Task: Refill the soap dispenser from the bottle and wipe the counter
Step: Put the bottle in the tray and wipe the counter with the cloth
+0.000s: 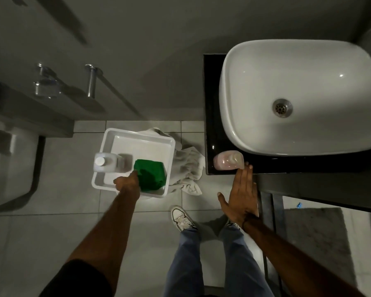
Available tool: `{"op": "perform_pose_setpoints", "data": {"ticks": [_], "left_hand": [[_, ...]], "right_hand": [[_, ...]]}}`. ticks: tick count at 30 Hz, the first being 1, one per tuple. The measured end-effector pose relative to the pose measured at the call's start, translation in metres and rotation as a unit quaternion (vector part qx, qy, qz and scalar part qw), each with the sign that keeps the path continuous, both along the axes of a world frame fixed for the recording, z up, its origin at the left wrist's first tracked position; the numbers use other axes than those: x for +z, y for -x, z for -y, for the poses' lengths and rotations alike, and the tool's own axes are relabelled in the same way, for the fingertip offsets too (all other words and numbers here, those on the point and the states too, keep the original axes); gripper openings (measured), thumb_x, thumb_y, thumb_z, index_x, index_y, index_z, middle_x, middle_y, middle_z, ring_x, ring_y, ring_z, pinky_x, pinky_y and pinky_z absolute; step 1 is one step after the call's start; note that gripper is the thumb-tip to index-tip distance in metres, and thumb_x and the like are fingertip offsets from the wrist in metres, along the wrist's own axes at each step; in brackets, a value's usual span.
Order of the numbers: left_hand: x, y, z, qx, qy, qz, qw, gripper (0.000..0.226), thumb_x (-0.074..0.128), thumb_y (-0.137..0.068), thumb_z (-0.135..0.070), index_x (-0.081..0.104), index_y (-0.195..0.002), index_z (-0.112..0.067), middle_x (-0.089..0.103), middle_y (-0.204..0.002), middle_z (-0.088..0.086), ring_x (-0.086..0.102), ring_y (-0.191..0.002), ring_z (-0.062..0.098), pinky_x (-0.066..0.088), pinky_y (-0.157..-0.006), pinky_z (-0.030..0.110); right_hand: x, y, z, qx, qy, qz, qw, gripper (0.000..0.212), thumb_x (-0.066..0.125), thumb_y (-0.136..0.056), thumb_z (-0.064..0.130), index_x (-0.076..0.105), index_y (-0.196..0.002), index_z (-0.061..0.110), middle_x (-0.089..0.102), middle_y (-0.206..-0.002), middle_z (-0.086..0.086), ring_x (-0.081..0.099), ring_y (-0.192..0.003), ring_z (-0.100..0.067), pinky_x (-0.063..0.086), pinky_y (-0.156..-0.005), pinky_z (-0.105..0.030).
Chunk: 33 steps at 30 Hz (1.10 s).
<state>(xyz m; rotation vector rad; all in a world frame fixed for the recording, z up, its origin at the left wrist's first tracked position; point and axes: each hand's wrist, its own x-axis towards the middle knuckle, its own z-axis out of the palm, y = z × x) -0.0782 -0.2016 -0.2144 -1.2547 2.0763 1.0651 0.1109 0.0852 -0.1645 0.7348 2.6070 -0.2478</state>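
Note:
A pink soap dispenser (228,160) stands on the black counter (211,116) at its front left corner, beside the white basin (298,95). My right hand (241,194) is flat and open just in front of the counter edge, fingertips close to the dispenser. On the floor sits a white tub (137,136) holding a clear bottle with a white cap (107,162) and a green cloth (151,176). My left hand (128,182) reaches down into the tub and touches the left edge of the green cloth; its fingers are hidden beneath it.
A crumpled white towel (187,170) lies on the tiled floor between tub and counter. A toilet (7,159) stands at left, with chrome wall fittings (90,80) above. My legs and white shoes (181,217) are below, near the counter's metal frame (266,202).

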Motion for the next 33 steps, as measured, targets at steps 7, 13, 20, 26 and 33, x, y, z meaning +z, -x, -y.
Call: {"op": "perform_pose_setpoints", "data": {"ticks": [7, 13, 20, 26, 33], "left_hand": [[-0.032, -0.009, -0.04, -0.259, 0.115, 0.036, 0.958, 0.092, 0.081, -0.084, -0.034, 0.027, -0.147, 0.007, 0.04, -0.145, 0.028, 0.041, -0.135, 0.045, 0.042, -0.108, 0.054], [-0.038, -0.013, -0.023, -0.147, -0.064, -0.008, 0.987, 0.068, 0.08, -0.084, -0.014, 0.044, -0.142, -0.004, 0.055, -0.141, 0.021, 0.053, -0.129, 0.042, 0.047, -0.109, 0.052], [0.053, -0.087, -0.068, -0.03, -0.183, -0.131, 0.974, 0.051, 0.077, -0.087, -0.011, 0.056, -0.133, -0.008, 0.066, -0.128, 0.016, 0.064, -0.117, 0.035, 0.057, -0.096, 0.046], [0.117, -0.169, -0.15, -0.009, -0.337, -0.126, 0.933, 0.044, 0.077, -0.085, -0.017, 0.064, -0.127, -0.014, 0.076, -0.117, 0.012, 0.072, -0.109, 0.031, 0.058, -0.095, 0.046], [0.139, -0.21, -0.231, -0.198, -0.317, -0.087, 0.923, 0.042, 0.077, -0.088, -0.027, 0.063, -0.127, -0.018, 0.075, -0.117, 0.005, 0.074, -0.103, 0.021, 0.062, -0.09, 0.04]], "right_hand": [[-0.01, -0.009, -0.012, 0.008, 0.005, -0.047, 0.999, 0.11, 0.057, -0.085, 0.061, -0.008, -0.16, 0.013, -0.022, -0.167, -0.006, -0.013, -0.155, -0.026, 0.029, -0.119, -0.057], [-0.011, -0.013, -0.02, 0.041, 0.026, -0.058, 0.997, 0.115, 0.06, -0.082, 0.059, -0.014, -0.159, 0.014, -0.023, -0.167, -0.006, -0.015, -0.155, -0.025, 0.023, -0.123, -0.051], [0.028, -0.013, -0.036, 0.094, 0.101, -0.018, 0.99, 0.111, 0.053, -0.086, 0.061, -0.016, -0.158, 0.01, -0.023, -0.166, -0.01, -0.018, -0.154, -0.025, 0.008, -0.126, -0.049], [0.07, -0.023, -0.045, -0.098, 0.41, -0.09, 0.902, 0.09, 0.069, -0.084, 0.059, 0.031, -0.153, 0.017, 0.057, -0.144, -0.001, 0.055, -0.13, -0.022, 0.045, -0.094, -0.025], [0.075, -0.06, -0.127, -0.283, 0.652, -0.025, 0.703, 0.033, 0.082, -0.08, 0.015, 0.074, -0.111, 0.009, 0.079, -0.103, -0.009, 0.075, -0.098, -0.027, 0.061, -0.08, -0.036]]}}
